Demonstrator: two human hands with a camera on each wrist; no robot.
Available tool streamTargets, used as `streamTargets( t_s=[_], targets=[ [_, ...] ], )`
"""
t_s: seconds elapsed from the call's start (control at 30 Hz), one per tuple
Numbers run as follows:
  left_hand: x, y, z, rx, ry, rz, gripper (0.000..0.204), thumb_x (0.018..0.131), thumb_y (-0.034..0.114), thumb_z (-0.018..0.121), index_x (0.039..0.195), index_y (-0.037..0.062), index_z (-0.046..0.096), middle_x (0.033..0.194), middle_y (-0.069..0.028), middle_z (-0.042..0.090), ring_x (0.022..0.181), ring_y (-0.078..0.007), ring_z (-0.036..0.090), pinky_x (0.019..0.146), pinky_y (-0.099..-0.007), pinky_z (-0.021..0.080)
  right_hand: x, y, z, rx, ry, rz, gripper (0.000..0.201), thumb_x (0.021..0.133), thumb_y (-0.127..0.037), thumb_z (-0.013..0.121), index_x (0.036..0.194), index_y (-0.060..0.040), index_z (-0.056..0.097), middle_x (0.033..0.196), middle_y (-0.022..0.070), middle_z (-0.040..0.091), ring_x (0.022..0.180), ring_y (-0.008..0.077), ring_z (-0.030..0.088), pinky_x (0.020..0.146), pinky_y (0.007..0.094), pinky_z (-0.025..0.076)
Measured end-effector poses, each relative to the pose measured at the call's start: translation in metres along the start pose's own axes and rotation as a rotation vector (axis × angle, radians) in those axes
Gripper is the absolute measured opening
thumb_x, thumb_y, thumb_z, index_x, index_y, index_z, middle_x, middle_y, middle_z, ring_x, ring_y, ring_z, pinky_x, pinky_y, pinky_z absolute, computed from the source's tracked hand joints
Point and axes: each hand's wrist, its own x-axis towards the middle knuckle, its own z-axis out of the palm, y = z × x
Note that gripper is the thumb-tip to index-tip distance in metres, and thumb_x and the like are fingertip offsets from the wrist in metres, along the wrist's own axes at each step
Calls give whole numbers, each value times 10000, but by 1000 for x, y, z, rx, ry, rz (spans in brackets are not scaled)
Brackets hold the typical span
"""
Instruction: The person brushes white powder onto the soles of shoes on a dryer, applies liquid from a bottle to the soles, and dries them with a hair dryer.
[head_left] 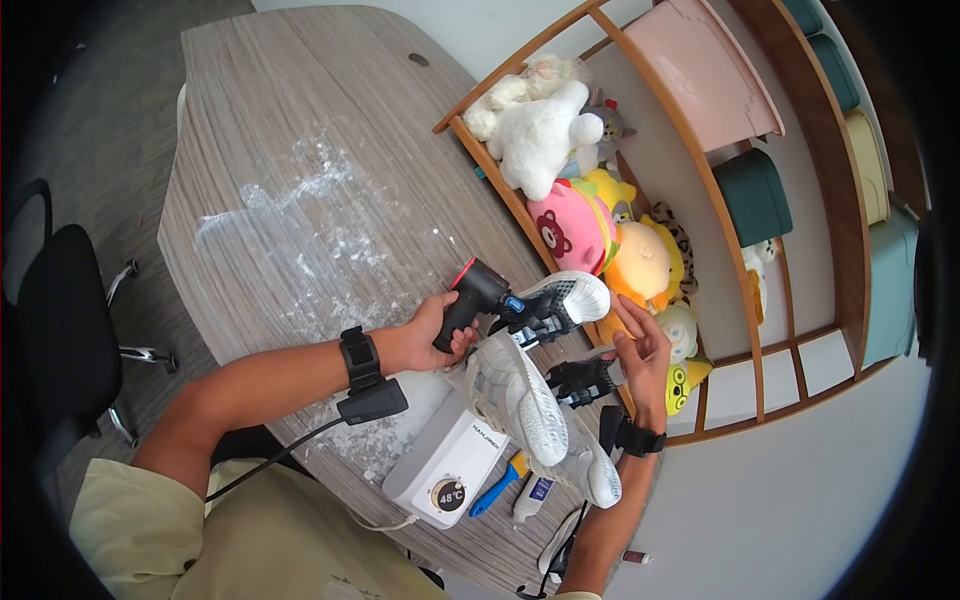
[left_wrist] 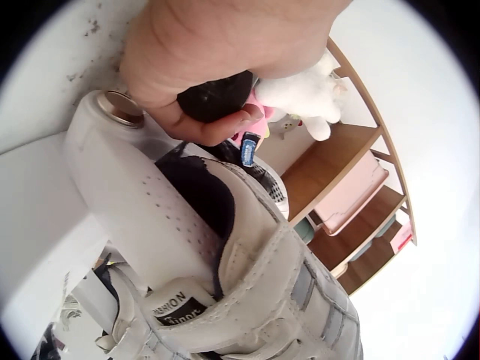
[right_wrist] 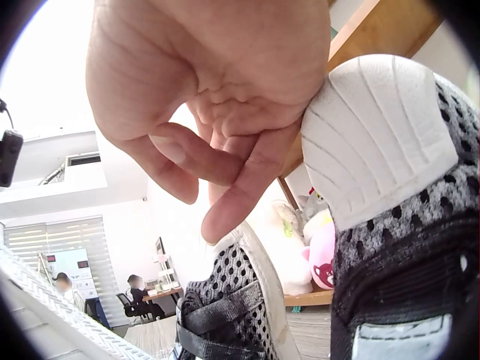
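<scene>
In the head view my left hand grips a black pistol-grip device with a red-ringed back end. Its front points at a black-and-white mesh sneaker. My right hand is beside the sneakers, and in the right wrist view its loosely bent fingers lie by the pale toe of one mesh sneaker. White sneakers hang on a white shoe dryer whose dial reads 48°C. The left wrist view shows a dryer tube running into a white sneaker.
White powder is scattered over the wooden table. A blue-handled brush and a white tube lie by the dryer. Plush toys fill the shelf beyond. An office chair stands at left.
</scene>
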Motion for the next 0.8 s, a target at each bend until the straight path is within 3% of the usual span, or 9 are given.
streamTargets(
  t_s=[0.13, 0.53, 0.8],
  targets=[
    [-10, 3, 23, 137, -123, 49, 503, 947, 554, 411, 898, 65, 515, 718, -9, 485, 502, -58, 425, 427, -193, 347, -1, 0, -1, -11, 0, 7, 448, 894, 48, 509, 1339, 46, 466, 1347, 115, 562, 1046, 108, 604, 692, 217, 537],
    [-19, 10, 61, 316, -112, 92, 524, 954, 581, 386, 922, 70, 497, 716, -26, 499, 516, -79, 438, 448, -208, 367, -1, -1, 0, 9, 7, 15, 448, 894, 35, 523, 1339, 39, 471, 1347, 114, 563, 837, 48, 609, 679, 211, 531],
    [-30, 0, 91, 666, -69, 298, 547, 970, 603, 347, 960, 82, 513, 689, -14, 487, 512, -92, 448, 498, -238, 390, 0, 2, -3, 77, -11, 22, 448, 890, 39, 520, 1335, 22, 477, 1338, 86, 573, 801, 20, 589, 673, 206, 521]
  ],
)
